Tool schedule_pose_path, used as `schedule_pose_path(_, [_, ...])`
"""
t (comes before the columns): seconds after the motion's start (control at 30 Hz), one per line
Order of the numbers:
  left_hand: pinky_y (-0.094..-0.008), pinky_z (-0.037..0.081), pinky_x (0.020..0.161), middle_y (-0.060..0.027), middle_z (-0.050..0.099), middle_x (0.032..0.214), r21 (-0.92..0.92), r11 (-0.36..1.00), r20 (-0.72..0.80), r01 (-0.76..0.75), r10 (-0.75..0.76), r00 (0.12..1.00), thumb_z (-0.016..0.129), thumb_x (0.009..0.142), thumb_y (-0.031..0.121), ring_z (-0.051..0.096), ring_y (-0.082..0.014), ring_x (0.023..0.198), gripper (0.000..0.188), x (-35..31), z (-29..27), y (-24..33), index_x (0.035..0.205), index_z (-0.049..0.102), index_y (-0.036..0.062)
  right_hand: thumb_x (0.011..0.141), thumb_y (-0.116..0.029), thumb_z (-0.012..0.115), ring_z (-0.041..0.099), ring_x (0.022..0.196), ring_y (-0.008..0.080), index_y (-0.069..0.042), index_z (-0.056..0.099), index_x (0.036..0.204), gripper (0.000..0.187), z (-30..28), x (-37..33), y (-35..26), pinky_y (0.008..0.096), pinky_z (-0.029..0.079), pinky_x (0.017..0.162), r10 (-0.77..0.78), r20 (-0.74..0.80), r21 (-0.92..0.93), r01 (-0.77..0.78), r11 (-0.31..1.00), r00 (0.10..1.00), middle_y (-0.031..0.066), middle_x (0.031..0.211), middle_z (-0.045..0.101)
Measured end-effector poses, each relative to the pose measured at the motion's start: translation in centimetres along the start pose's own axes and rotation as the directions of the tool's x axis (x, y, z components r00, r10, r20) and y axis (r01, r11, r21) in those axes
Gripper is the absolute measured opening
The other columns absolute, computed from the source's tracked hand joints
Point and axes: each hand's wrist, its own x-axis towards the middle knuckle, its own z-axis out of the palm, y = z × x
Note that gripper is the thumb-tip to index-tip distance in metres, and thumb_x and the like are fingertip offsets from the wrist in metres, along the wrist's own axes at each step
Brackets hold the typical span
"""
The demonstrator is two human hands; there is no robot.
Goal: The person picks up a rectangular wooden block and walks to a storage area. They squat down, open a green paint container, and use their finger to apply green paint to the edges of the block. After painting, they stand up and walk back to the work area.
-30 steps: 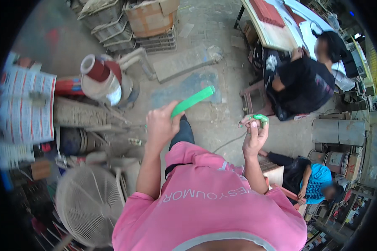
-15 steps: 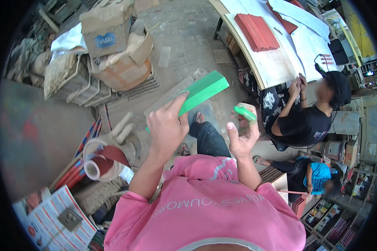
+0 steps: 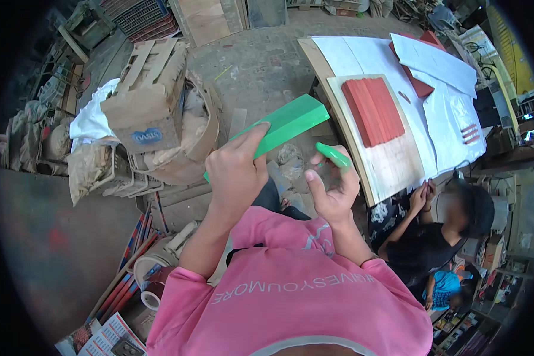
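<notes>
A long bright-green bar [image 3: 293, 121] with an angled ridge slants up to the right in front of my chest. My left hand [image 3: 237, 166] is closed round its lower left part, covering that stretch. To the right of the bar and apart from it is my right hand [image 3: 336, 190], thumb and index finger spread. A glossy green piece or covering [image 3: 333, 155] lies along that index finger; I cannot make out whether it is a sleeve, tape or paint.
A table [image 3: 397, 178] on the right bears white sheets and a stack of red strips [image 3: 374, 111]. Beside it sits a person in black [image 3: 424, 255]; another in blue [image 3: 442, 289] is behind. Full cartons [image 3: 142, 127] stand at left, above poles [image 3: 133, 243].
The view has tilted up, showing more floor and the far wall. My left hand keeps its grip on the green bar. My right hand has shifted slightly left, its index finger straighter.
</notes>
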Motion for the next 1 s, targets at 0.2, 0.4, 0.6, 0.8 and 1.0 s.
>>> schedule_pose_path(0.2, [-0.0448, 0.053, 0.064, -0.0163, 0.073, 0.096, 0.009, 1.000, -0.026, 0.015, -0.014, 1.000, 0.067, 0.078, 0.003, 0.070, -0.0377, 0.078, 0.036, 10.6, 4.1, -5.5, 0.113, 0.069, 0.0091, 0.079, 0.000, 0.076, 0.058, 0.081, 0.0203, 0.005, 0.064, 0.118, 0.041, 3.2, 9.6, 7.5, 0.0298, 0.048, 0.071, 0.007, 0.037, 0.035, -0.008, 0.999, 0.999, 0.0125, 0.094, 0.062])
schedule_pose_path(0.4, [-0.0446, 0.051, 0.061, -0.0179, 0.070, 0.086, -0.003, 0.999, -0.065, 0.040, -0.040, 0.997, 0.069, 0.081, 0.006, 0.068, -0.0384, 0.074, 0.030, 23.1, 10.6, -15.2, 0.110, 0.070, 0.0107, 0.081, 0.001, 0.073, 0.058, 0.084, 0.0196, 0.004, 0.062, 0.121, 0.041, 7.7, 20.8, 20.2, 0.0298, 0.048, 0.073, -0.014, -0.030, 0.038, 0.015, 0.999, 0.999, 0.0127, 0.100, 0.063])
schedule_pose_path(0.6, [-0.0461, 0.051, 0.061, -0.0166, 0.070, 0.087, 0.004, 0.992, -0.065, 0.130, -0.129, 0.989, 0.069, 0.077, 0.004, 0.068, -0.0383, 0.073, 0.036, 38.7, 15.5, -26.4, 0.113, 0.070, 0.0113, 0.077, -0.008, 0.078, 0.054, 0.099, 0.0247, 0.002, 0.067, 0.115, 0.040, 15.9, 36.4, 34.5, 0.0347, 0.045, 0.083, -0.153, -0.073, -0.041, 0.151, 0.988, 0.985, 0.0160, 0.114, 0.057])
schedule_pose_path(0.8, [-0.0468, 0.054, 0.066, -0.0145, 0.073, 0.097, 0.108, 0.975, -0.174, 0.192, -0.172, 0.970, 0.066, 0.072, -0.001, 0.070, -0.0383, 0.078, 0.046, 51.5, 16.8, -34.9, 0.117, 0.068, 0.0103, 0.072, -0.029, 0.084, 0.036, 0.133, 0.0388, -0.012, 0.074, 0.114, 0.047, 23.1, 49.4, 42.5, 0.0486, 0.032, 0.100, -0.226, 0.043, -0.305, 0.228, 0.925, 0.973, 0.0249, 0.146, 0.038])
schedule_pose_path(1.0, [-0.0459, 0.054, 0.066, -0.0142, 0.073, 0.100, 0.189, 0.948, -0.256, 0.257, -0.205, 0.945, 0.066, 0.069, -0.004, 0.070, -0.0369, 0.083, 0.048, 61.6, 17.3, -42.5, 0.115, 0.068, 0.0086, 0.071, -0.035, 0.085, 0.028, 0.141, 0.0432, -0.014, 0.075, 0.114, 0.049, 31.1, 60.9, 50.9, 0.0537, 0.023, 0.109, -0.291, 0.118, -0.305, 0.314, 0.899, 0.949, 0.0313, 0.156, 0.025])
